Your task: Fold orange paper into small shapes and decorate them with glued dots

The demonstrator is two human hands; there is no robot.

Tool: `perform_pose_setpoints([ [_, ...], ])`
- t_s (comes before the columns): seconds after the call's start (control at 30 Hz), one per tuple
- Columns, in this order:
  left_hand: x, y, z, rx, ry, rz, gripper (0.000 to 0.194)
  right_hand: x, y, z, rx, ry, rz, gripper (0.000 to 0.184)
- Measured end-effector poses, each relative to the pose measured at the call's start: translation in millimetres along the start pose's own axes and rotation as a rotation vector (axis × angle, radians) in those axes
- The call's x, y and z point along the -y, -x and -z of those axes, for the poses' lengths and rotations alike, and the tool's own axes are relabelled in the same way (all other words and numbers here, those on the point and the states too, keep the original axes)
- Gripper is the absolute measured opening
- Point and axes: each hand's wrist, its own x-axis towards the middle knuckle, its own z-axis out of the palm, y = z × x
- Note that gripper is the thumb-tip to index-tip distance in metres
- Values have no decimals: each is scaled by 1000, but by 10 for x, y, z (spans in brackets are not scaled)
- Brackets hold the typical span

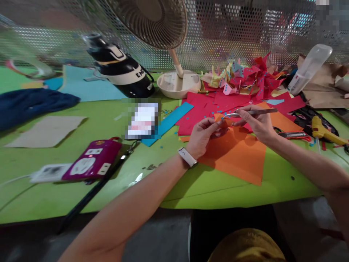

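Note:
Between thumb and fingers, my left hand (204, 135) pinches a small folded piece of orange paper (221, 119). My right hand (255, 122) is closed around metal tweezers (261, 111), whose tips reach the orange piece at a tiny blue bit. Beneath both hands lies a sheet of orange paper (240, 160). Red paper sheets (196, 109) are spread just behind, sprinkled with small blue bits. A blue paper strip (174, 120) rests left of them.
Folded paper shapes (245, 74) are heaped at the back, beside a fan (178, 83). A black bottle (128, 74), phone (143, 120) and purple case (92, 160) stand or lie leftward. To the right are a red cutter (296, 135), a yellow glue gun (320, 129) and a clear bottle (311, 69).

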Motion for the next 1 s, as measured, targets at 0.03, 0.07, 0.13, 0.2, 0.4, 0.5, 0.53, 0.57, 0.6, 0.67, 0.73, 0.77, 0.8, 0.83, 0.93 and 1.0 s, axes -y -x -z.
perform_pose_setpoints([
  [0.03,1,0,-2,-3,-7,-8,49,-3,0,1,5,4,3,39],
  [0.07,1,0,-4,-5,-14,-16,49,-6,0,2,10,4,7,39],
  [0.13,1,4,-7,-9,-28,-29,47,-7,-1,4,21,0,11,37],
  [0.2,2,8,-8,-9,-34,-40,47,-2,-1,4,27,-5,11,37],
  [0.4,8,5,8,1,-32,-55,47,26,11,-12,30,-2,5,41],
  [0.5,9,-1,12,5,-39,-56,46,44,13,-14,17,-6,13,40],
  [0.53,10,-3,11,5,-37,-58,47,51,10,-11,7,-9,21,40],
  [0.57,10,-4,10,5,-34,-59,47,59,5,-7,-6,-14,30,40],
  [0.6,10,-5,8,1,-30,-59,48,67,-1,-1,-20,-21,36,39],
  [0.67,9,-5,4,-7,-26,-57,48,78,-14,13,-37,-32,36,40],
  [0.73,5,-3,-2,-11,-25,-61,48,78,-26,24,-26,-36,19,40],
  [0.77,2,-1,-5,-11,-23,-65,48,74,-30,28,-14,-36,9,41],
  [0.8,-1,0,-8,-10,-20,-70,48,67,-32,30,-3,-35,1,41],
  [0.83,-4,2,-10,-9,-18,-74,48,59,-33,31,5,-32,-4,41],
  [0.93,-7,3,-11,-9,-9,-82,48,41,-33,32,-6,-3,10,42],
  [1.0,-2,2,-6,-4,-12,-89,47,46,-34,37,-35,32,48,43],
])
